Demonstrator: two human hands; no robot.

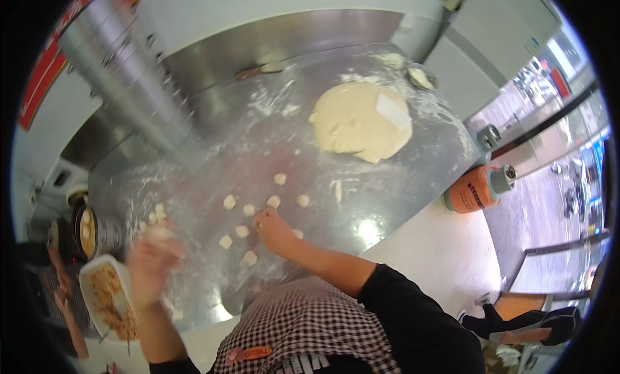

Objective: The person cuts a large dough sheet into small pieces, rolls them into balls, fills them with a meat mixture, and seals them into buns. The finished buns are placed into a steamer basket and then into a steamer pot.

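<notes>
My left hand (155, 258) is blurred by motion over the left part of a floured steel worktable (203, 175). Beside its fingertips lies a small cluster of dough pieces (159, 213). Whether that hand holds anything is too blurred to tell. My right hand (273, 231) reaches in with bent fingers among several scattered dough pieces (229, 202). A pale bit shows at its fingertips, but whether it is gripped is unclear. Behind my right wrist, another dough piece (297, 233) is partly hidden. Farther back rests a large dough slab (361, 120) with a white scraper (392, 111) on top.
A white tub of filling (109, 296) and a round pan (87, 231) stand at the left. A metal duct (128, 74) rises at the back left. Behind the slab sits a bowl of flour (421, 78). Gas cylinders (472, 190) stand right of the table. Another person's hands (62, 289) show far left.
</notes>
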